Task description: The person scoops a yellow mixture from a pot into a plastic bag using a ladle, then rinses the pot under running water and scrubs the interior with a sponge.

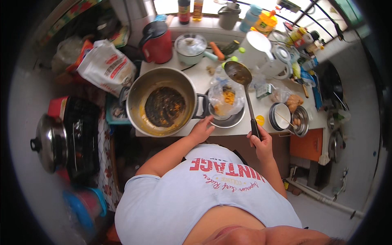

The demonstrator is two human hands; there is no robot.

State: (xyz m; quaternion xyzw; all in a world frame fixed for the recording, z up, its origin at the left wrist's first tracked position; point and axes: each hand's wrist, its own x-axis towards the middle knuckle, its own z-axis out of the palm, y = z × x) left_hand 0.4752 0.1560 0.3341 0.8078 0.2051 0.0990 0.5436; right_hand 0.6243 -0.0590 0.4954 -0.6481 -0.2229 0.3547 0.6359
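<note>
My right hand [261, 141] grips the black handle of a metal ladle [239, 74]. The ladle's bowl is raised toward the back of the counter and has brown residue in it. My left hand [201, 130] rests by the near rim of a steel bowl [230, 123], fingers apart and fingertips at the rim. Inside that bowl, a clear plastic bag [228, 105] contains orange-yellow and dark food. To its left stands a large steel pot [134, 104], its bottom covered with a dark, burnt-looking layer and its inner wall streaked yellow. One black pot handle [200, 106] reaches close to the bowl.
A red electric kettle [157, 46], a lidded pot [190, 50] and a carrot [216, 51] line the counter's back. At right are stacked bowls [280, 114] and a steel bowl with eggs [301, 122]. A white bag [105, 67] stands left, above a teal container [118, 114].
</note>
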